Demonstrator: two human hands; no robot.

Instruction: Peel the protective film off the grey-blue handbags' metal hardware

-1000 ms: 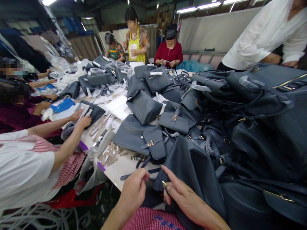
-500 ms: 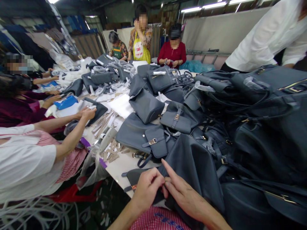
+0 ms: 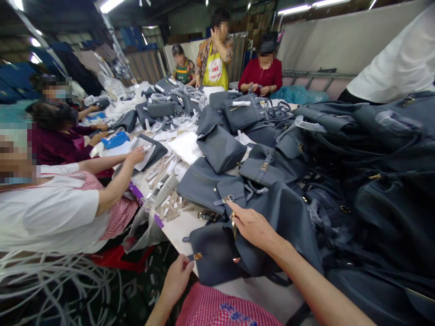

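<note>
A dark blue-grey leather backpack [image 3: 285, 215] lies in front of me, its flap [image 3: 217, 253] spread toward the left on the table edge. My left hand [image 3: 177, 277] pinches the short strap at the flap's left side, beside a gold buckle [image 3: 197, 256]. Over the bag's opening, my right hand [image 3: 254, 225] grips its edge near gold hardware [image 3: 234, 226]; the index finger is stretched out, and the other fingers are partly hidden. Just beyond the fingertip lies another grey bag [image 3: 197, 183] with a gold-buckled pocket.
Dark bags [image 3: 390, 136] are heaped along the right and middle. Paper and strip scraps [image 3: 166, 199] litter the table at left. A co-worker in a white shirt [image 3: 68, 203] sits at my left; several others work around the table. A red stool [image 3: 118, 259] stands below.
My hands have moved apart: the left down and left to the flap's strap, the right upward along the bag. The flap now lies spread out. The view has turned left.
</note>
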